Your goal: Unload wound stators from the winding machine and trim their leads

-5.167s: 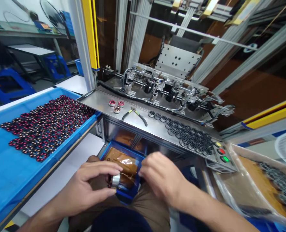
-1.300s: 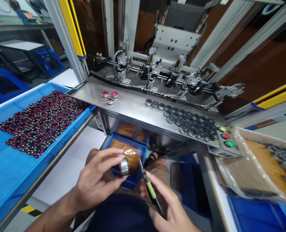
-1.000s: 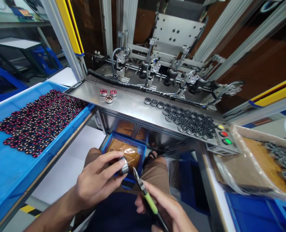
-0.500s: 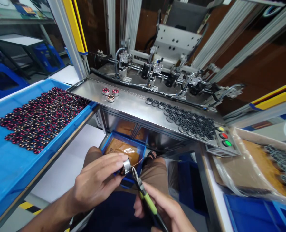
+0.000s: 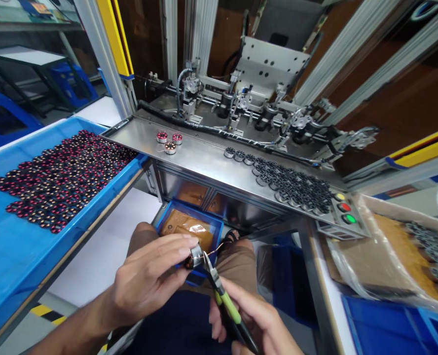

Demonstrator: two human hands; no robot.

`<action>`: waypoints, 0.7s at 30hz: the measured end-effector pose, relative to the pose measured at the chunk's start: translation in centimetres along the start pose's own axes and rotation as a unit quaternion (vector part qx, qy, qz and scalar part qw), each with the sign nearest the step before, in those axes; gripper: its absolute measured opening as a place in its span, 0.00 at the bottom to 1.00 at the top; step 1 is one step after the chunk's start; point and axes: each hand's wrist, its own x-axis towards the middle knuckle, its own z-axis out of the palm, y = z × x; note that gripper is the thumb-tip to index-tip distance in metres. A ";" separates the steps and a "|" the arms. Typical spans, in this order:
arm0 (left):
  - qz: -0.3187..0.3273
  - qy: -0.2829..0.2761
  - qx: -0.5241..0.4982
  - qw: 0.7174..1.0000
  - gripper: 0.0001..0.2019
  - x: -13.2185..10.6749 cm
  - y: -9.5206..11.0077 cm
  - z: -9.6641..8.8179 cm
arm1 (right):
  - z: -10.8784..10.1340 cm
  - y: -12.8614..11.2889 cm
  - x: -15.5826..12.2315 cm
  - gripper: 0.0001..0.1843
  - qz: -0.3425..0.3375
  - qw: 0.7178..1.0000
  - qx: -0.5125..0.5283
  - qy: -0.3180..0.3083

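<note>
Between the fingertips and thumb of my left hand (image 5: 148,276) is a small round motor stator (image 5: 196,256) with a silvery rim and copper windings. A thin copper wire (image 5: 216,249) sticks out from it to the right. My right hand (image 5: 252,315) is closed around cutting pliers (image 5: 224,301) with green and black handles. Their jaw tips are at the wire, close beside the stator; whether the jaws touch the wire I cannot tell. Both hands are above my lap and a blue bin (image 5: 219,227) with a brown plastic-wrapped packet in it.
Three wound stators (image 5: 170,148) sit on the metal ledge (image 5: 204,160), with many dark stator cores (image 5: 296,180) further right. A blue tray (image 5: 0,246) of wound stators stands left. Machine fixtures (image 5: 244,101) line the back. Push buttons (image 5: 346,209) and a lined carton (image 5: 385,256) are right.
The pliers have tilted slightly beside the stator, and the copper wire now shows more clearly, curving up to the right. Both hands keep their holds; the view has shifted a little.
</note>
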 end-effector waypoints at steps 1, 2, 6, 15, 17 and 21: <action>-0.001 0.002 0.001 1.000 0.30 0.0 0.0 0.0 | 0.0 0.0 0.0 0.30 -0.003 1.000 0.000 -0.002; -0.001 0.003 0.002 1.000 0.30 0.0 -0.1 0.0 | -0.1 0.0 0.1 0.30 -0.007 1.000 0.001 -0.005; 0.001 0.003 -0.002 1.000 0.31 -0.2 -0.2 0.0 | -0.1 0.2 0.2 0.33 -0.012 1.000 0.005 -0.007; -0.006 0.023 -0.002 1.000 0.30 -0.4 -0.2 0.2 | -0.2 1.0 0.4 0.34 0.021 0.999 0.025 0.042; -0.011 0.032 -0.012 0.999 0.30 -0.7 -0.5 0.3 | -0.6 1.1 0.3 0.33 0.023 0.998 0.002 0.062; -0.122 0.059 -0.090 0.987 0.30 -1.9 -1.0 0.4 | -1.7 2.1 0.5 0.28 0.029 0.994 -0.098 0.049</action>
